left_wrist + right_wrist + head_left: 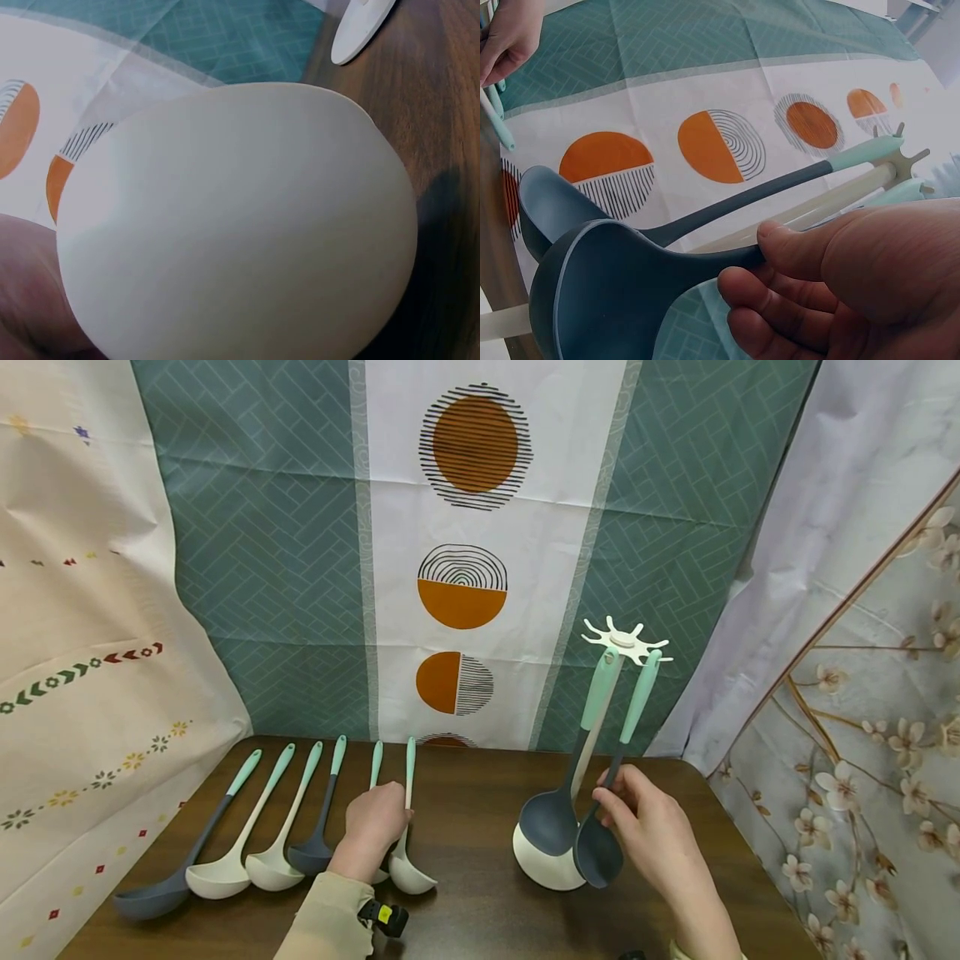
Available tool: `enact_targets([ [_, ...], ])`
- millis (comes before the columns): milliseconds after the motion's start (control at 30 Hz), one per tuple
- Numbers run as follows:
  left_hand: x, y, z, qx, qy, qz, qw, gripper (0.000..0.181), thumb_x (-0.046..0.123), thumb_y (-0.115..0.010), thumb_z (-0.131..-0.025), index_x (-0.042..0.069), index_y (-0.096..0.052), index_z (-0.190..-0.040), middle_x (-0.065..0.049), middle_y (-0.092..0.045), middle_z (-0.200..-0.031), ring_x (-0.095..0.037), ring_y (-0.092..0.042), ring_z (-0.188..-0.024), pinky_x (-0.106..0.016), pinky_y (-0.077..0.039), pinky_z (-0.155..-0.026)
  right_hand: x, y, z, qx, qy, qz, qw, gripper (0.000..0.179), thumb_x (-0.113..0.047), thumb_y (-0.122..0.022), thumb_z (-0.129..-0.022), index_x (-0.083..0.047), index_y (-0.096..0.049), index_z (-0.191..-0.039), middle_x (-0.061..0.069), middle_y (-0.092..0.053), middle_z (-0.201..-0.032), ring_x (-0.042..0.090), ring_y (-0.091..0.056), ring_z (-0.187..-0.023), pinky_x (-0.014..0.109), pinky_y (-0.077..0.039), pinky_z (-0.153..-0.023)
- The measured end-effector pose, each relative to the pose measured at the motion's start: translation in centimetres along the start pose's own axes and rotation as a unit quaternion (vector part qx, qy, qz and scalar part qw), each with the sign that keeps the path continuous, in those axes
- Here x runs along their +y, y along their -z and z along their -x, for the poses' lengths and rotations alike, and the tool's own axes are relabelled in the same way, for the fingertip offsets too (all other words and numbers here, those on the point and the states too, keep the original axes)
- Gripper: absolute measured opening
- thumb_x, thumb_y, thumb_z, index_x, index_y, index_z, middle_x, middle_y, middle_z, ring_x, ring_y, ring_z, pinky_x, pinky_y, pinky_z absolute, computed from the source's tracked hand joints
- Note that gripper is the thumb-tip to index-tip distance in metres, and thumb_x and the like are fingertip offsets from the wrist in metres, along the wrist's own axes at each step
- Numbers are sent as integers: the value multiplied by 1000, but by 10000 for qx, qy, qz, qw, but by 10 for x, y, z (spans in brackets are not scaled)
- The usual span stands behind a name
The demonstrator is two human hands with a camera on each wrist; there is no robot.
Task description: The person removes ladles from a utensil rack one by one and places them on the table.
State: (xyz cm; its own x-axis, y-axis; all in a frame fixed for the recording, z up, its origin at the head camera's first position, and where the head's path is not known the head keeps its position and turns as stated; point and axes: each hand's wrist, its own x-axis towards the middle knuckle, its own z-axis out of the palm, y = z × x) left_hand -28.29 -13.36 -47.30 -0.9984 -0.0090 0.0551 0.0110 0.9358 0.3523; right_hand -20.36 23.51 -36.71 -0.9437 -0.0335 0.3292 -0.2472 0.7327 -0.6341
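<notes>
My right hand (pixel 656 827) pinches the lower handle of a dark grey ladle (pixel 598 852) with a mint grip, between thumb and fingers. That ladle's top is at an arm of the white utensil stand (pixel 555 870). Another dark ladle (pixel 550 821) hangs beside it, and both bowls show large in the right wrist view. At the left, my left hand (pixel 375 822) has its fingers curled at the stem of a white ladle (pixel 411 875). A neighbouring ladle (pixel 377 764) is mostly hidden behind this hand. A white ladle bowl (pixel 240 225) fills much of the left wrist view.
Left of my left hand lie more ladles in a row: a dark one (pixel 153 897), two white ones (pixel 217 878) (pixel 273 870) and a dark one (pixel 311 853). All rest on the brown table (pixel 465 827). A patterned cloth (pixel 300 568) hangs behind, with curtains at both sides.
</notes>
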Motion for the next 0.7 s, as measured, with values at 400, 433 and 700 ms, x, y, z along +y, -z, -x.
enact_targets([
  [400,0,-2,1,-184,78,-133,9997,28,21,-86,-99,9,-69,-79,-3,-62,-69,-22,-60,-62,-42,-52,-59,-1,1,0,-83,-55,-17,9999,10,-23,-75,-108,-20,-69,-115,-9,-75,-89,9,-73,-81,42,-54,-80],
  [433,0,-2,1,-178,64,-129,9997,28,21,-86,-99,9,-69,-79,-3,-62,-69,-22,-60,-62,-42,-52,-59,-1,0,-1,-75,-59,-17,10000,10,-23,-75,-108,-20,-69,-115,-9,-74,-88,9,-73,-81,42,-54,-80],
  [700,0,-1,1,-224,26,-172,9996,31,22,-85,-99,11,-66,-77,-2,-60,-68,-22,-58,-61,-40,-50,-59,-2,0,0,-35,-61,2,10000,10,-22,-76,-107,-20,-69,-115,-9,-74,-87,9,-73,-81,41,-53,-79],
])
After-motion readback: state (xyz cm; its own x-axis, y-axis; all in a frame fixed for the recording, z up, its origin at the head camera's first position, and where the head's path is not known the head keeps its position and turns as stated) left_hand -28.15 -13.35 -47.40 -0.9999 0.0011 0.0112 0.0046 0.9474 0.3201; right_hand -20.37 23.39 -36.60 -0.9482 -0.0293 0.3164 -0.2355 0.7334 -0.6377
